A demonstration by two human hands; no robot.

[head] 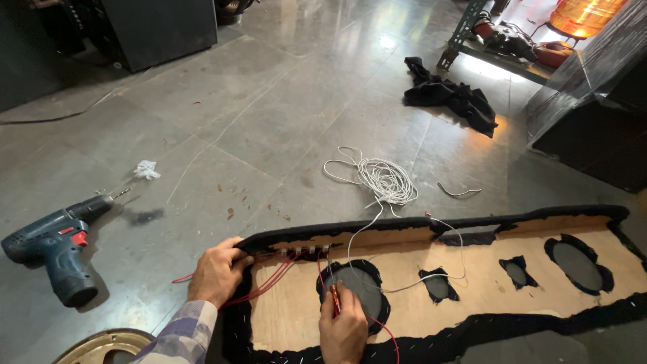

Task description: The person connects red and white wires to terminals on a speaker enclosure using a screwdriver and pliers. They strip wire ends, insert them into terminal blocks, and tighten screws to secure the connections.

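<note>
I'm mid-wiring: left hand grips the panel corner, right hand pinches a red-handled tool at its round cutout; next needs steady aim.

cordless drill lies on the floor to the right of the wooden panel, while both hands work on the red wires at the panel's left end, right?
Not quite: the cordless drill lies left of the wooden panel, as the head view shows. Left hand and right hand are at the red wires.

blue drill, black cloth, crumpled white scrap, perhaps paper
</note>
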